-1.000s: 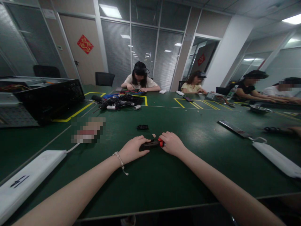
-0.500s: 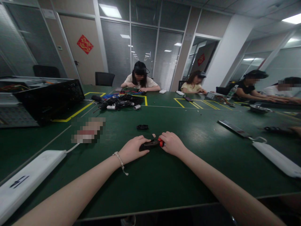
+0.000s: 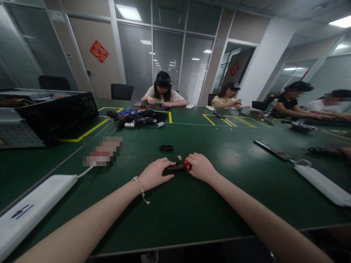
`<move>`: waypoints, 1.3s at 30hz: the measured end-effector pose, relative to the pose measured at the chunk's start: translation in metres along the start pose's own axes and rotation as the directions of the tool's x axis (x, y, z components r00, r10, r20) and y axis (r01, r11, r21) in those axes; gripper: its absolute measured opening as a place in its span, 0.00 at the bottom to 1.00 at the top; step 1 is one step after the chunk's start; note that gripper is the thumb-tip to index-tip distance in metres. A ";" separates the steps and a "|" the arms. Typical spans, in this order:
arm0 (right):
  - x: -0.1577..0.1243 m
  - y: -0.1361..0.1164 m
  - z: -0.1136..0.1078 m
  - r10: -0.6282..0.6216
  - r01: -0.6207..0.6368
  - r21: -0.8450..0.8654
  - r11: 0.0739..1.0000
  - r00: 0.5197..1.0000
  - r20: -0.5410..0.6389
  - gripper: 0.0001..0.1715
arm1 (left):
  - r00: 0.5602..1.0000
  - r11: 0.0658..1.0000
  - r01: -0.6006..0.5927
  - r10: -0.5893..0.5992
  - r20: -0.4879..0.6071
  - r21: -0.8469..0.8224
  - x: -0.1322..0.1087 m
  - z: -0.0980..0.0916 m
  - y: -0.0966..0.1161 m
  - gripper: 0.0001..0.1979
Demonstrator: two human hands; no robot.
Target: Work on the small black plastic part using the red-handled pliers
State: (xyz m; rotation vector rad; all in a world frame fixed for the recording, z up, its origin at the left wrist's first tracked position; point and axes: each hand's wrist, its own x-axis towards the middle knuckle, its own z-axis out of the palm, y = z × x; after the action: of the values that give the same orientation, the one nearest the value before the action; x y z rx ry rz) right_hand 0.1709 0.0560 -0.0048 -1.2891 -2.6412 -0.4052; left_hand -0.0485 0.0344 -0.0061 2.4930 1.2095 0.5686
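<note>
My left hand (image 3: 155, 171) is closed round the back end of a dark, elongated piece (image 3: 175, 168) that has a groove along its top. My right hand (image 3: 201, 166) pinches a small red part (image 3: 188, 165) at that piece's right end. Whether the red part is fixed to the dark piece, I cannot tell. Both hands rest low over the green table (image 3: 153, 223). Just beyond them lie a small pale scrap (image 3: 179, 157) and a small black part (image 3: 166, 148).
Left stand a black computer case (image 3: 57, 117) and a white power bank (image 3: 35, 208) cabled to a blurred device (image 3: 105, 151). A cable heap (image 3: 137, 117) lies ahead. Right are a phone (image 3: 272, 149) and another white power bank (image 3: 323, 184). Several people sit across the table.
My hands and the dark piece hold nearly the same pose. Across the table, a person in yellow has raised a hand.
</note>
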 end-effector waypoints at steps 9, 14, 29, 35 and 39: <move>0.000 -0.001 -0.001 -0.004 0.004 0.001 1.000 1.000 0.003 0.09 | 1.000 1.000 0.002 -0.002 -0.003 0.000 -0.001 0.001 -0.001 0.19; 0.001 -0.001 -0.001 -0.005 0.005 0.003 1.000 1.000 0.008 0.10 | 1.000 1.000 0.005 -0.005 -0.003 -0.012 -0.001 0.001 -0.001 0.20; 0.000 -0.001 -0.001 -0.006 0.006 -0.004 1.000 1.000 0.007 0.10 | 1.000 1.000 0.007 -0.007 -0.005 -0.002 -0.002 0.002 0.000 0.20; 0.000 -0.001 -0.002 -0.006 0.006 -0.002 1.000 1.000 0.010 0.10 | 1.000 1.000 0.014 -0.014 0.001 0.001 -0.001 0.000 0.002 0.20; 0.000 -0.001 -0.002 -0.003 0.003 -0.007 1.000 1.000 0.016 0.09 | 1.000 1.000 0.023 -0.023 0.009 0.007 -0.001 -0.002 0.004 0.20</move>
State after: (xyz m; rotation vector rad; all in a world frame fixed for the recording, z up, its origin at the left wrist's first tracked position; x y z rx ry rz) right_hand 0.1701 0.0550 -0.0030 -1.2959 -2.6571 -0.4067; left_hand -0.0474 0.0315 -0.0030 2.4816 1.2376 0.5474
